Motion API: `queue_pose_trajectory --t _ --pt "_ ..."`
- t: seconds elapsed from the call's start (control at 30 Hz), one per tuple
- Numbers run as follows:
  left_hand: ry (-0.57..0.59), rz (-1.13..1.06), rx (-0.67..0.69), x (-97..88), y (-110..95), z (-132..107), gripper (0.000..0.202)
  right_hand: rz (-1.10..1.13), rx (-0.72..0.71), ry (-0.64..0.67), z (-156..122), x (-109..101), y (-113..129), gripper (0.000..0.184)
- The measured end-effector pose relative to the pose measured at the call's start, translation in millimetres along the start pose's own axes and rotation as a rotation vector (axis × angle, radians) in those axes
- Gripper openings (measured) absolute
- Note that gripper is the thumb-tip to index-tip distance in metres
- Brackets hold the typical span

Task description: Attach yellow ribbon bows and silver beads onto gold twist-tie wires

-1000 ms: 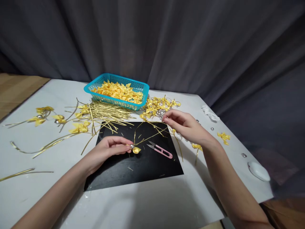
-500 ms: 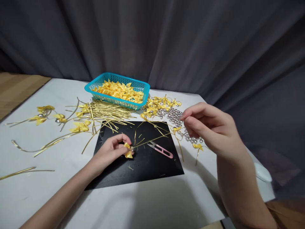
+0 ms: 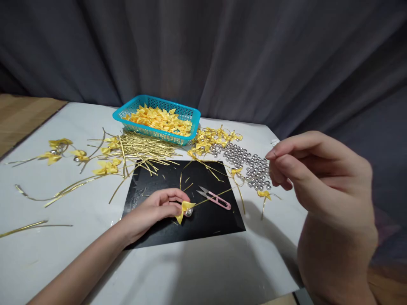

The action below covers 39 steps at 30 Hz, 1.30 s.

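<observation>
Above the black mat (image 3: 203, 226), my left hand (image 3: 160, 205) pinches a yellow ribbon bow (image 3: 185, 208). A round silver bead (image 3: 188, 212) sits against the bow's right side. From there a thin gold cord (image 3: 216, 195) runs up and to the right toward my right hand (image 3: 321, 173). My right hand is raised at the right, thumb and forefinger pressed together on the cord, whose far end is too fine to make out clearly. Pink-handled thread snips (image 3: 219, 201) lie on the mat, right of my left hand, under the cord's line.
A blue basket (image 3: 117, 115) of yellow bows stands at the back. In front of it lies a pile of gold cords (image 3: 146, 148). Silver beads (image 3: 256, 171) and finished bows (image 3: 216, 136) lie to the right, with more corded bows (image 3: 106, 167) at left.
My right hand has moved right and nearer to me, uncovering more beads. My left hand has shifted slightly right with the bow, which has turned so the bead shows more.
</observation>
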<state>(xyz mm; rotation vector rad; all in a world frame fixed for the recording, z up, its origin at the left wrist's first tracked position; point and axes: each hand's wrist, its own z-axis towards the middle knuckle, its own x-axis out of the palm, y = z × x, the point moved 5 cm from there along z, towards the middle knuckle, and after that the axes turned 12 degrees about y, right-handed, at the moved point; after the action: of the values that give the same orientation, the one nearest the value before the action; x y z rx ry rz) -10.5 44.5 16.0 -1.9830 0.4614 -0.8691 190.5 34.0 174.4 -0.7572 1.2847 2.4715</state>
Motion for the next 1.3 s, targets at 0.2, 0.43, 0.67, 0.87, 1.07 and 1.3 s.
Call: queue_pose_trajectory --t 0.2,0.43,0.67,0.87,1.07,1.3 --pt "-0.046 0.039 0.087 0.4 -1.9 3.1 0.014 -0.052 -0.001 0.01 -1.1 1.1 4.8 0.008" --pt "-0.155 0.108 0.094 -8.4 -1.0 3.3 0.013 -0.134 0.048 0.049 -3.5 -1.6 8.3 0.017" --pt "-0.262 0.059 0.08 -12.9 -0.5 1.6 0.021 -0.296 0.12 0.108 -5.3 3.2 12.0 0.009" --pt "-0.261 0.043 0.071 -11.6 -1.4 -0.2 0.015 0.061 0.236 0.074 -5.6 5.4 0.1 0.006" --pt "-0.205 -0.05 0.072 -9.3 0.9 0.5 0.014 0.549 0.226 0.188 -0.4 16.9 -5.3 0.01" --pt "-0.203 -0.033 0.118 -8.7 -2.6 -2.9 0.008 0.319 0.298 0.101 -3.7 11.8 -5.6 0.007"
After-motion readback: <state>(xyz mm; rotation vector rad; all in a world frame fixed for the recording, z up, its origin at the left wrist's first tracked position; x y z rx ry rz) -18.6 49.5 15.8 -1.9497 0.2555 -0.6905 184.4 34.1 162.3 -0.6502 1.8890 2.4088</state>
